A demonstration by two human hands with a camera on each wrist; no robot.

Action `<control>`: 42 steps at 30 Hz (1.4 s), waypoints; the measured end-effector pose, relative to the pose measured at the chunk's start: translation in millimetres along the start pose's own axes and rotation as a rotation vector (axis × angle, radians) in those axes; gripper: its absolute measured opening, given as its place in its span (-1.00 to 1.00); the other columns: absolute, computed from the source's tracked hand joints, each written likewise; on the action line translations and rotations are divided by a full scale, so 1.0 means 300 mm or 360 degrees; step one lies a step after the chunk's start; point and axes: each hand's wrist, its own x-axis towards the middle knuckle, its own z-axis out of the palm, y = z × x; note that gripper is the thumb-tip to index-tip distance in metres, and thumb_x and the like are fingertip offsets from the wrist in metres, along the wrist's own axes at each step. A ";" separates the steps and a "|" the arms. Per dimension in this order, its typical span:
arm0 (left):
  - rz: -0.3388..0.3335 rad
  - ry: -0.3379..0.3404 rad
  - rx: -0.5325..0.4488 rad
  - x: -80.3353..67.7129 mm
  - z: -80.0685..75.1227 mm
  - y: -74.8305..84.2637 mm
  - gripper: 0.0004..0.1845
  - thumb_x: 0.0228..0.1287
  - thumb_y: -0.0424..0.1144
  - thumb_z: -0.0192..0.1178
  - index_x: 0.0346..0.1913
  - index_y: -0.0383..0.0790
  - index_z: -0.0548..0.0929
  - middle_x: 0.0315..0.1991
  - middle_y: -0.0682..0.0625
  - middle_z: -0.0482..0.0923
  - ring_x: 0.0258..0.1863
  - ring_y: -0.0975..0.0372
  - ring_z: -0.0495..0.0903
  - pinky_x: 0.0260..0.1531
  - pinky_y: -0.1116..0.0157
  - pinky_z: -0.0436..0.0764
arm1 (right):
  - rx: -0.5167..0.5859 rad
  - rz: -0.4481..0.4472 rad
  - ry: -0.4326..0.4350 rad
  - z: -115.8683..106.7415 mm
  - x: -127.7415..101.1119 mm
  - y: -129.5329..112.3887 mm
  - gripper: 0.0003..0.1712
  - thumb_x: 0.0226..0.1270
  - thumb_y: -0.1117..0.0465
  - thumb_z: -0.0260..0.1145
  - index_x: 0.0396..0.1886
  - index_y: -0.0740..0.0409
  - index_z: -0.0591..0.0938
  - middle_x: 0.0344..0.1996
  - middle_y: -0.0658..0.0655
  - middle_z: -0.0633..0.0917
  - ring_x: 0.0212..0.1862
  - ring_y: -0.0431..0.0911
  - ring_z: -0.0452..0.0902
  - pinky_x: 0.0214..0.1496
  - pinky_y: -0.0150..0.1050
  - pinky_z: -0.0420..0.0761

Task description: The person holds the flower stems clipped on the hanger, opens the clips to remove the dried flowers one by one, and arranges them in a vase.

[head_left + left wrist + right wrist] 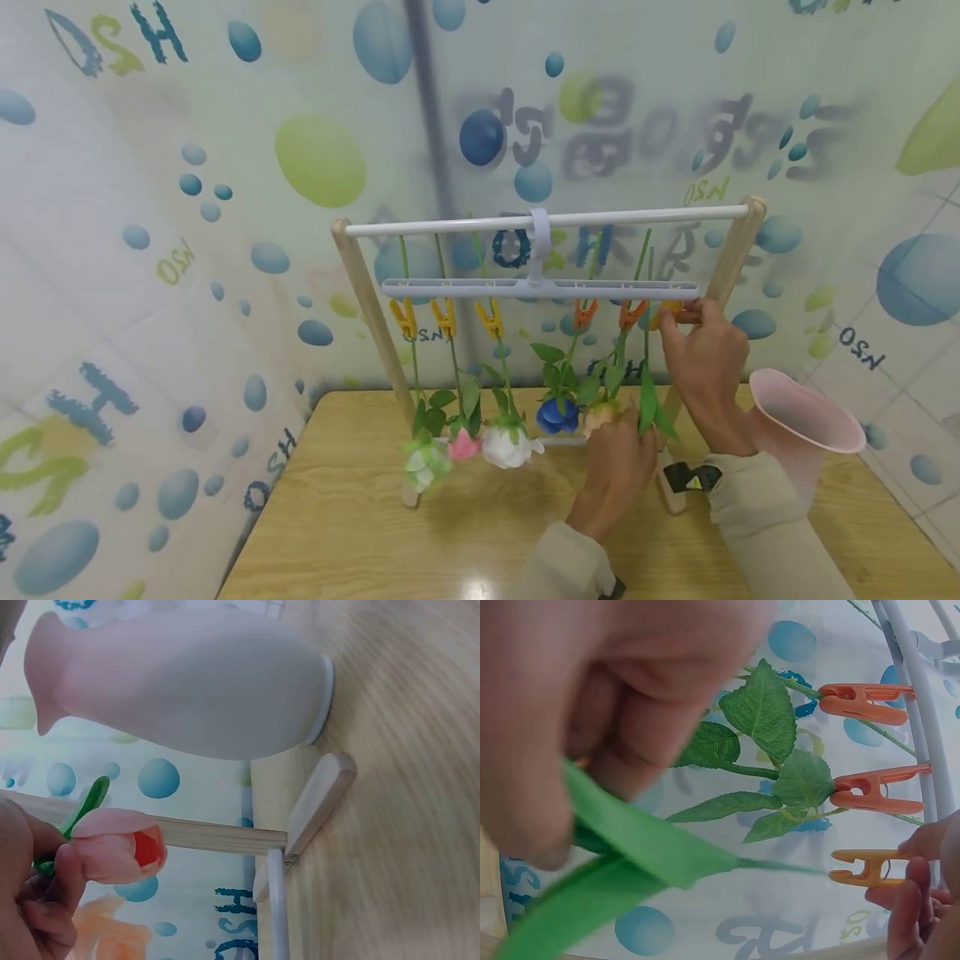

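A pale lavender hanger hangs from the white top rod of a wooden-legged rack. Yellow clips and orange clips along it hold several artificial flowers head down, among them a white one and a blue one. My left hand pinches a pink tulip just at the base of its bloom, its green leaves pointing up. My right hand pinches the handles of the yellow clip at the hanger's right end. The tulip stem meets this clip's mouth; I cannot tell whether it is gripped.
A pink-and-white vase stands on the wooden table, close to the right forearm. The rack's right foot lies between the two forearms. A patterned sheet rises behind.
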 end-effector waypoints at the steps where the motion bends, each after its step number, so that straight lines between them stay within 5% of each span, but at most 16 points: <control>1: -0.0008 -0.0019 -0.0014 -0.008 0.000 -0.003 -0.73 0.29 -0.23 0.20 -0.57 -0.05 0.46 -0.77 0.16 0.31 -0.78 0.41 0.24 -0.79 0.46 0.21 | -0.0003 0.0004 -0.0002 -0.001 0.000 -0.001 -0.67 0.32 0.18 0.29 -0.20 0.45 0.62 -0.35 0.37 0.76 -0.48 0.25 0.63 -0.58 -0.16 0.31; 9: -0.0074 -0.0206 -0.0003 -0.076 0.000 -0.018 -0.71 0.26 -0.23 0.20 -0.60 -0.05 0.43 -0.74 0.19 0.21 -0.78 0.44 0.16 -0.79 0.47 0.19 | -0.0094 0.0014 -0.0052 -0.011 0.000 0.000 -0.62 0.33 0.12 0.30 -0.09 0.40 0.66 -0.30 0.36 0.77 -0.63 0.13 0.55 -0.70 -0.36 0.15; 18: -0.0073 -0.0288 0.0002 -0.137 -0.023 -0.041 -0.76 0.22 -0.24 0.23 -0.59 -0.04 0.51 -0.76 0.22 0.23 -0.80 0.47 0.14 -0.81 0.52 0.16 | -0.0153 0.0021 -0.0106 -0.015 0.001 -0.005 -0.54 0.38 0.04 0.28 0.07 0.31 0.65 -0.24 0.33 0.77 -0.77 -0.33 0.11 -0.75 -0.27 0.12; 25: -0.0204 -0.0525 -0.0027 -0.173 -0.056 -0.085 -0.72 0.29 -0.24 0.18 -0.60 -0.02 0.50 -0.86 0.24 0.26 -0.91 0.47 0.16 -0.89 0.50 0.19 | -0.0152 0.0032 -0.0061 -0.019 0.002 -0.010 -0.55 0.39 0.05 0.26 0.06 0.33 0.63 -0.23 0.30 0.78 -0.70 0.06 0.41 -0.67 -0.21 0.19; 33: -0.0132 -0.0510 0.0192 -0.205 -0.071 -0.142 -0.67 0.26 -0.18 0.23 -0.65 -0.01 0.43 -0.80 0.20 0.25 -0.80 0.40 0.21 -0.76 0.43 0.23 | -0.0179 0.0022 -0.0082 -0.023 -0.002 -0.010 -0.55 0.41 0.09 0.24 0.09 0.37 0.59 -0.19 0.30 0.77 -0.71 0.06 0.31 -0.65 -0.16 0.18; 42: -0.0025 -0.0462 0.0354 -0.232 -0.117 -0.197 -0.68 0.16 -0.18 0.27 -0.65 0.00 0.39 -0.74 0.17 0.28 -0.75 0.33 0.25 -0.72 0.39 0.24 | -0.0134 -0.0096 -0.0077 -0.049 -0.065 0.011 -0.66 0.38 0.16 0.26 -0.03 0.35 0.65 -0.26 0.27 0.78 -0.46 0.18 0.70 -0.57 0.06 0.46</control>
